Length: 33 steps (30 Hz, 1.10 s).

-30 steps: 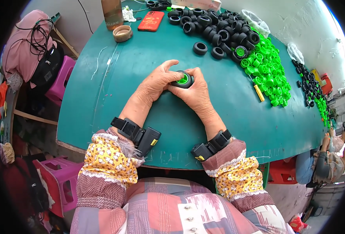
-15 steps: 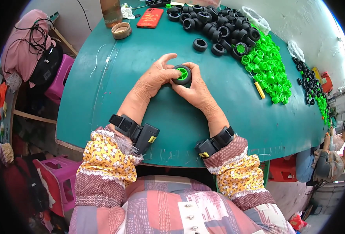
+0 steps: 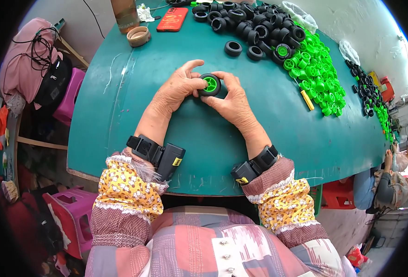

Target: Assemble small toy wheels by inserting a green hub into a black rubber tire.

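Observation:
Above the middle of the green table, both my hands hold a toy wheel (image 3: 211, 84), a black tyre with a green spoked hub inside it. My left hand (image 3: 181, 87) presses its thumb against the hub from the left, and its index finger sticks out above. From the right, my right hand (image 3: 231, 98) grips the tyre's edge between thumb and fingers. Several black tyres (image 3: 259, 27) are heaped at the back right. Next to them lies a pile of green wheel hubs (image 3: 317, 78). Two loose tyres (image 3: 233, 48) lie at the near edge of the heap.
A screwdriver with a yellow handle (image 3: 307, 100) lies beside the hubs. At the back left are a red phone (image 3: 172, 20), a brown lid (image 3: 138, 36) and a bottle (image 3: 125, 15). Purple stools (image 3: 70, 97) stand to the left. Another person (image 3: 388, 184) sits at the far right.
The wheel has turned so its green hub faces me more fully. My right fingers have spread slightly along the tyre, and my view has shifted a little.

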Each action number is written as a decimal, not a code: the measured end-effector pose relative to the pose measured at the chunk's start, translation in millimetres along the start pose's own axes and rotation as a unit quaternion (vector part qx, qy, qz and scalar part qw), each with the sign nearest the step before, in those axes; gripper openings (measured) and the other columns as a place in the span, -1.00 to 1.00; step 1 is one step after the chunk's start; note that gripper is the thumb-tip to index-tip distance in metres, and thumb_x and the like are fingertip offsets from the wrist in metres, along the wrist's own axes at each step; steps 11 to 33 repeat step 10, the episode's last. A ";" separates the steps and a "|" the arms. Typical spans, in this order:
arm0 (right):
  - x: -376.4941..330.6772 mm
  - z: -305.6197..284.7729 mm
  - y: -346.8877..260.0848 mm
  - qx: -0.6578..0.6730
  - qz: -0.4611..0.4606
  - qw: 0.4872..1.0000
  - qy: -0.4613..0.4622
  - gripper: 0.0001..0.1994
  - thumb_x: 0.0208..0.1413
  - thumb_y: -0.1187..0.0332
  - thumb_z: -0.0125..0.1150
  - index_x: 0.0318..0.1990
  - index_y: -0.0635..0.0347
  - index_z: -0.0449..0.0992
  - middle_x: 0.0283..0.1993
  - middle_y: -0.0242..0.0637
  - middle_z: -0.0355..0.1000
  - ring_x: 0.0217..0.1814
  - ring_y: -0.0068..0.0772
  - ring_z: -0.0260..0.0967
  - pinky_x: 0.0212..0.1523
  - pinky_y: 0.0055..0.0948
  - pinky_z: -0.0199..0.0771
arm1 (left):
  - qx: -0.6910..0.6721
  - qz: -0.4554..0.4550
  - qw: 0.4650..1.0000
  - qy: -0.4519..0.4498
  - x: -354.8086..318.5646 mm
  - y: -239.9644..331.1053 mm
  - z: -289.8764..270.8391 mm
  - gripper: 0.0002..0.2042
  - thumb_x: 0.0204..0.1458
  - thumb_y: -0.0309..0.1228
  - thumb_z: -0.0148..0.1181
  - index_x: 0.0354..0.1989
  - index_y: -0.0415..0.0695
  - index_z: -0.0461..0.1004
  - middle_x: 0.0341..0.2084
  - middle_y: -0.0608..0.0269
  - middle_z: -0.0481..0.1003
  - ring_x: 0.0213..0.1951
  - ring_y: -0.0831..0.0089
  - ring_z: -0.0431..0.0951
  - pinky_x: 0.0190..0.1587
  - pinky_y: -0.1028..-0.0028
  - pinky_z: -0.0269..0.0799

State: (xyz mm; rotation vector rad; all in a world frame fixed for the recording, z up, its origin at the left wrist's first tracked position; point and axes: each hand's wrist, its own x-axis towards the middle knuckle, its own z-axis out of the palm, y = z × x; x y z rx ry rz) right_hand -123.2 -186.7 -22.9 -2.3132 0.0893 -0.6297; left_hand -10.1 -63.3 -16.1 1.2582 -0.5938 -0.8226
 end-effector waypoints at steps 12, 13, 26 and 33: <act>-2.4 8.3 5.7 -0.011 -0.009 0.999 0.032 -0.25 -0.24 0.17 0.36 0.10 0.11 0.04 -0.10 -0.15 0.26 -0.07 -0.17 0.26 -0.04 -0.35 0.26 | -0.001 -0.011 0.999 -0.049 1.4 -2.7 6.4 -0.36 -0.18 -0.46 0.18 0.12 -0.28 0.03 -0.26 0.15 0.38 -0.27 0.51 0.44 -0.21 0.61 0.39; -2.4 8.3 5.7 -0.011 -0.009 0.999 0.032 -0.25 -0.24 0.17 0.36 0.10 0.11 0.04 -0.10 -0.15 0.26 -0.07 -0.17 0.26 -0.04 -0.35 0.26 | -0.001 -0.011 0.999 -0.049 1.4 -2.7 6.4 -0.36 -0.18 -0.46 0.18 0.12 -0.28 0.03 -0.26 0.15 0.38 -0.27 0.51 0.44 -0.21 0.61 0.39; -2.4 8.3 5.7 -0.011 -0.009 0.999 0.032 -0.25 -0.24 0.17 0.36 0.10 0.11 0.04 -0.10 -0.15 0.26 -0.07 -0.17 0.26 -0.04 -0.35 0.26 | -0.001 -0.011 0.999 -0.049 1.4 -2.7 6.4 -0.36 -0.18 -0.46 0.18 0.12 -0.28 0.03 -0.26 0.15 0.38 -0.27 0.51 0.44 -0.21 0.61 0.39; -2.4 8.3 5.7 -0.011 -0.009 0.999 0.032 -0.25 -0.24 0.17 0.36 0.10 0.11 0.04 -0.10 -0.15 0.26 -0.07 -0.17 0.26 -0.04 -0.35 0.26 | -0.001 -0.011 0.999 -0.049 1.4 -2.7 6.4 -0.36 -0.18 -0.46 0.18 0.12 -0.28 0.03 -0.26 0.15 0.38 -0.27 0.51 0.44 -0.21 0.61 0.39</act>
